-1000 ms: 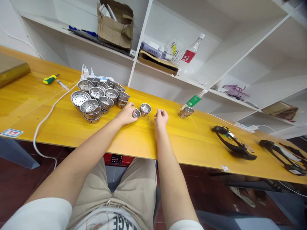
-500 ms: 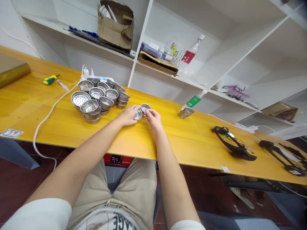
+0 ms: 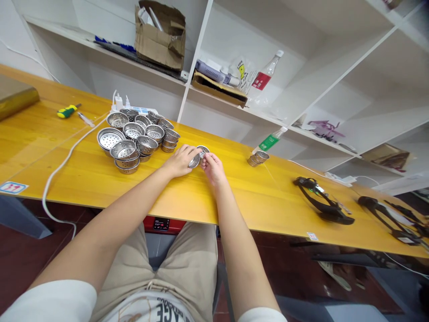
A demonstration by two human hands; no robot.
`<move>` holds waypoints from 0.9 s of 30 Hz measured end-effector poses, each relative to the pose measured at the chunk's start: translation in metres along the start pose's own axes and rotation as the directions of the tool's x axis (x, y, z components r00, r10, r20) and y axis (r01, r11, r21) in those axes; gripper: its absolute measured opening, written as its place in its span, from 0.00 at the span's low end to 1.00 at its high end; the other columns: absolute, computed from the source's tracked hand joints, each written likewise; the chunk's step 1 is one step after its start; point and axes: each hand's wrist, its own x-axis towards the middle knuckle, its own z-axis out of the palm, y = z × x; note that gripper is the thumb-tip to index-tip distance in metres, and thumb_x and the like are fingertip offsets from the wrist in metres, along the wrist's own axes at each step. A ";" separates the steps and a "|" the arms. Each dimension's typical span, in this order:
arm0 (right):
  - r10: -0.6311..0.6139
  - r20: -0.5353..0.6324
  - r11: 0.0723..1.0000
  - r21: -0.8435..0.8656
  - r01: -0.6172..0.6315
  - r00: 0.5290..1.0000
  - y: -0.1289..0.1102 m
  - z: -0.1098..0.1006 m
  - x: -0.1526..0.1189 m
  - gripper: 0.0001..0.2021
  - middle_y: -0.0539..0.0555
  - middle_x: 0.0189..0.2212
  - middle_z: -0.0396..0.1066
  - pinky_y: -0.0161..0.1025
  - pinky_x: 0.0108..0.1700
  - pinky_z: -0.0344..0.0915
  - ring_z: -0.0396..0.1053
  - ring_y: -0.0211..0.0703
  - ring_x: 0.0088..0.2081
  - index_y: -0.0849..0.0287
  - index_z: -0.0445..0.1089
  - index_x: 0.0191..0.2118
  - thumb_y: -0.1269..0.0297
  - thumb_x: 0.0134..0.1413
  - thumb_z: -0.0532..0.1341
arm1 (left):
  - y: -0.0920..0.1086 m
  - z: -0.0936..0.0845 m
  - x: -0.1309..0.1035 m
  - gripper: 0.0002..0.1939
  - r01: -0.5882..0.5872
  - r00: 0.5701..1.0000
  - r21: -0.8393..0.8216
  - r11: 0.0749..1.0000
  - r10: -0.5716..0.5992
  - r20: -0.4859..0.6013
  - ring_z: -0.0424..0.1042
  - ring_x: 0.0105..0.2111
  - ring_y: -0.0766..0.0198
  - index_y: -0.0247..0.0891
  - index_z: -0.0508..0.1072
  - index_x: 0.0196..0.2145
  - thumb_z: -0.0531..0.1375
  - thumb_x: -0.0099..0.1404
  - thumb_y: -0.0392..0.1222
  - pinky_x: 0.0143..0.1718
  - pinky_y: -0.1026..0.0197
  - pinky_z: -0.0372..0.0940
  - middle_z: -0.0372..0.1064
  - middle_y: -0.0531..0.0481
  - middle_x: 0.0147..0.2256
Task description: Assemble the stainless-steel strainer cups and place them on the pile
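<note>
Two small perforated metal cups are between my hands over the yellow table. My left hand (image 3: 181,161) is closed round the nearer metal cup (image 3: 194,161), which tilts toward the right. Behind it, the other metal cup (image 3: 202,151) is partly covered by my right hand (image 3: 212,167). The fingers of my right hand are pinched together at that cup's front edge; whether they grip it or something small is hidden. Several more perforated cups (image 3: 125,150), some stacked, stand to the left of my hands.
A short stack of cups (image 3: 258,158) stands to the right beside a green-labelled bottle (image 3: 271,140). Black headsets (image 3: 323,201) lie farther right. A white cable (image 3: 63,166) crosses the left side, near a screwdriver (image 3: 68,111). White shelves (image 3: 231,117) rise behind the table (image 3: 187,199).
The view has shifted slightly. My right fingers have moved a little at the rear cup and look more tightly closed; my left hand stays at the nearer cup.
</note>
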 end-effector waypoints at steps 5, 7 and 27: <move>-0.006 0.039 0.997 0.079 0.003 0.999 0.000 -0.001 0.000 0.17 0.44 0.22 0.63 0.32 0.26 0.56 0.58 0.32 0.24 0.55 0.69 0.31 0.54 0.46 0.76 | 0.004 -0.002 0.001 0.37 -0.024 1.000 0.013 1.000 0.024 0.013 0.63 0.58 0.46 0.36 0.64 0.65 0.62 0.59 0.30 0.63 0.45 0.62 0.68 0.39 0.60; -0.005 0.060 0.996 0.092 -0.001 0.998 0.002 -0.001 0.000 0.18 0.44 0.22 0.63 0.32 0.26 0.55 0.58 0.32 0.24 0.56 0.70 0.30 0.53 0.44 0.77 | 0.004 -0.001 0.002 0.37 -0.034 0.999 0.006 0.999 0.034 0.001 0.63 0.58 0.47 0.36 0.64 0.66 0.62 0.59 0.30 0.63 0.45 0.62 0.68 0.39 0.60; -0.027 0.070 0.998 0.062 0.023 0.997 0.009 -0.001 0.004 0.20 0.44 0.22 0.63 0.32 0.26 0.56 0.58 0.32 0.24 0.56 0.70 0.29 0.50 0.40 0.78 | 0.002 0.003 0.001 0.38 -0.039 0.999 -0.049 0.998 0.037 -0.037 0.65 0.59 0.46 0.35 0.62 0.67 0.62 0.59 0.29 0.63 0.44 0.63 0.69 0.37 0.60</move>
